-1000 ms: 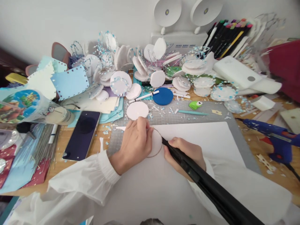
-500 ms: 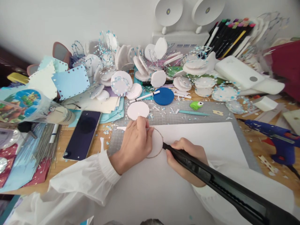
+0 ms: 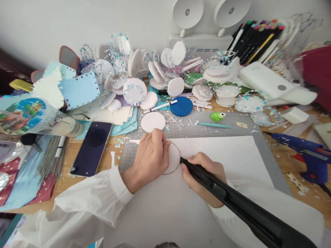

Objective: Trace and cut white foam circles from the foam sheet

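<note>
Fingers of the left hand lie flat and unclenched, pinning a round disc on the white sheet, near centre. Those of the right hand clamp a black knife, its tip at the disc's right edge. A slipping disc could send the blade into the pinning fingers.

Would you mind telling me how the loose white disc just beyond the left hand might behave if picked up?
The white disc looks like thick foam, so it is probably light and fairly stiff. Lying flat on the cutting mat, it should slide rather than roll.
</note>
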`<state>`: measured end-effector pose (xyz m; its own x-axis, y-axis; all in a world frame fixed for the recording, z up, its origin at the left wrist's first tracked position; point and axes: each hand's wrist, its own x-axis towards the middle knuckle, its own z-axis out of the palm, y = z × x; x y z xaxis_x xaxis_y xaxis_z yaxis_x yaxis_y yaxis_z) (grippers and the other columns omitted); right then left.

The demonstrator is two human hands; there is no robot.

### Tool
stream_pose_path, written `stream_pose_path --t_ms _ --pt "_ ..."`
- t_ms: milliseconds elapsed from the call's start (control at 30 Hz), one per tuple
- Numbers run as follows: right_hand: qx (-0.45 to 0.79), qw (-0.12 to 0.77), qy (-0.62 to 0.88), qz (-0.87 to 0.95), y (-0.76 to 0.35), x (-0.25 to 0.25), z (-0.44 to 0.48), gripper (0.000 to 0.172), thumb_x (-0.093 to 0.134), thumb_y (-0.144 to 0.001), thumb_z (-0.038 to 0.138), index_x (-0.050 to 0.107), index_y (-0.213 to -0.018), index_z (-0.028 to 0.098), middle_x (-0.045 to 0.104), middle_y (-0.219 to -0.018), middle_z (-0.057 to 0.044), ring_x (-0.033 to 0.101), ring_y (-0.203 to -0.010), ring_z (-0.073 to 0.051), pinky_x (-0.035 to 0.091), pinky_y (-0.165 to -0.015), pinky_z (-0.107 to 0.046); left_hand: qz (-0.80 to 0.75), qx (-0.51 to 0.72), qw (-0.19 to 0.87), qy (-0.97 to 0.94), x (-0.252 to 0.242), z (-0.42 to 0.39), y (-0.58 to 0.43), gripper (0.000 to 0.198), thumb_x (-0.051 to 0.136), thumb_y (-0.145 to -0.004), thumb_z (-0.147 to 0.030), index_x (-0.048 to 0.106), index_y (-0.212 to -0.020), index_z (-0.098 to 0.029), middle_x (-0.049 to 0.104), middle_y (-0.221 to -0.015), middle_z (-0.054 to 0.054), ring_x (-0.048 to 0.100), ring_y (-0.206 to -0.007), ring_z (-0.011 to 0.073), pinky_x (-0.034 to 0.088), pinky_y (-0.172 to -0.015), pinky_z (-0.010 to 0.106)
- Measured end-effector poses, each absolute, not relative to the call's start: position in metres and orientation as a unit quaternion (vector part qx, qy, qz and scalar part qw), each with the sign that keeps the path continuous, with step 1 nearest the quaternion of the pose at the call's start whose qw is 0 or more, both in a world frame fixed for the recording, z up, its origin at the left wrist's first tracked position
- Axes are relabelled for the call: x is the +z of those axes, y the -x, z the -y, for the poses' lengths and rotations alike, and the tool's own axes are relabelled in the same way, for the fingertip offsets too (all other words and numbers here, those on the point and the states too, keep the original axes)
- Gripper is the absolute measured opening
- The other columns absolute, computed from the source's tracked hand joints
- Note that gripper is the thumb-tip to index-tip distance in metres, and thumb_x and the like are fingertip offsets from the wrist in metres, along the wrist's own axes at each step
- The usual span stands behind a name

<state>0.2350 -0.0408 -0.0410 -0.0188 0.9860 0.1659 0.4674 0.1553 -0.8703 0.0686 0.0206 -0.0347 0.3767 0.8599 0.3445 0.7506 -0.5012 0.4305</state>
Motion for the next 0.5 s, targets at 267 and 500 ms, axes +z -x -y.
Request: stream_pose_path --t_ms 267,500 --pt "0.304 0.424 0.573 0.632 -0.2337 -0.0349 0.0456 0.024 0.06 -0.076 0.022 0.038 -0.067 0.022 0.037 -0.052 0.008 0.028 -0.047 -0.007 0.031 -0.044 -0.019 -0.502 0.274 0.124 -0.811 -0.0332 -0.0206 -0.0685 0.014 0.042 -0.088 -0.016 0.029 -0.086 -0.022 0.054 -0.078 0.004 0.05 -0.07 0.0213 0.04 -0.065 0.033" --pt "0.316 0.41 0.597 0.613 -0.2299 -0.0338 0.0482 0.021 0.059 -0.079 0.026 0.04 -0.069 0.022 0.036 -0.048 0.009 0.03 -0.043 -0.006 0.031 -0.043 -0.02 -0.505 0.276 0.135 -0.806 -0.0324 -0.0205 -0.0682 0.015 0.043 -0.088 -0.016 0.029 -0.086 -0.022 0.053 -0.077 0.003 0.05 -0.068 0.0207 0.039 -0.064 0.032"
